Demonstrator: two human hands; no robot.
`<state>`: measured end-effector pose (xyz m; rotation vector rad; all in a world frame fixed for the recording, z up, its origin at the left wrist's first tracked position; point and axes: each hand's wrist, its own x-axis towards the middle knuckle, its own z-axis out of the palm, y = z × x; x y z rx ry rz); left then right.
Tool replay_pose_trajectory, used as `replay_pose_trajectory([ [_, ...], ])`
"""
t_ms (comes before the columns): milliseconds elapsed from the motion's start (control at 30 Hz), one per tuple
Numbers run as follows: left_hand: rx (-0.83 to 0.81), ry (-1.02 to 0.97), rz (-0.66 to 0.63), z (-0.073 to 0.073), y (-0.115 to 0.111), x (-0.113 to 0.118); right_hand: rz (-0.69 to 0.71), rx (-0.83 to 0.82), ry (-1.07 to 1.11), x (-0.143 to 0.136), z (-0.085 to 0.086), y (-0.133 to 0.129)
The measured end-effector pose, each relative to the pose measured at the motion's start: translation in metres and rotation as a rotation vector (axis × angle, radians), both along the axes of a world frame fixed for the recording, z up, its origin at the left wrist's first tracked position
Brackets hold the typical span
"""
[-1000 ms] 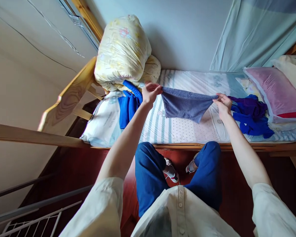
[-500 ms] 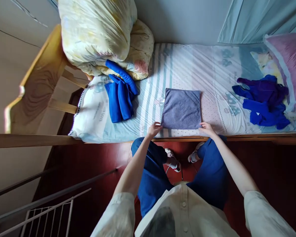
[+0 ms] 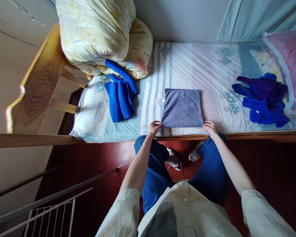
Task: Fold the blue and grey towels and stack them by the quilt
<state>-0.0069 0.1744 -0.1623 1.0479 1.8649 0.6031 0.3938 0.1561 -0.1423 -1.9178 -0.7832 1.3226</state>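
Note:
A grey towel (image 3: 182, 108) lies spread flat on the bed, its near edge close to the bed's front. My left hand (image 3: 154, 127) pinches its near left corner between thumb and fingers. At the near right corner, my right hand (image 3: 209, 127) grips the cloth the same way. Between the two hands the near edge is stretched straight. The towel's far corners rest on the sheet, touched by neither hand.
Folded blue cloths (image 3: 120, 98) lie on the left of the bed, before a bulky yellow quilt (image 3: 96, 33). Crumpled blue and purple cloths (image 3: 266, 98) sit at the right beside a pink pillow (image 3: 288, 62). A wooden headboard (image 3: 37, 82) stands at the left end.
My right hand has moved slightly right with its corner, pulling the near edge wider and tauter. Wrinkles on the towel have smoothed out. My left hand has stayed nearly in place.

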Motion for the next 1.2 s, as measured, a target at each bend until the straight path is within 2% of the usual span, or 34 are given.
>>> replay_pose_trajectory([
  [167, -0.090, 0.094, -0.089, 0.005, -0.002, -0.003, 0.165, -0.157, -0.071, 0.002, 0.005, 0.001],
  [233, -0.101, 0.077, -0.108, 0.005, -0.001, -0.002, 0.212, -0.163, -0.099, 0.000, 0.006, 0.000],
  [400, -0.063, -0.006, -0.098, 0.007, 0.002, -0.001, 0.190, -0.121, -0.077, -0.003, 0.008, -0.002],
  [567, -0.073, -0.033, -0.152, 0.011, 0.004, -0.013, 0.194, -0.135, -0.079, 0.005, 0.012, -0.001],
  [733, -0.113, 0.051, -0.234, 0.018, 0.002, -0.020, 0.284, -0.186, -0.067, 0.007, 0.016, -0.001],
  [900, -0.145, 0.102, -0.240, 0.024, -0.003, -0.005, 0.301, -0.190, -0.102, -0.002, 0.017, -0.001],
  [1033, -0.175, 0.135, -0.268, 0.028, -0.010, 0.000, 0.375, -0.196, -0.181, 0.000, 0.019, -0.004],
  [1200, -0.241, 0.104, -0.317, 0.039, -0.014, -0.007, 0.484, -0.202, -0.082, 0.006, 0.022, -0.005],
])
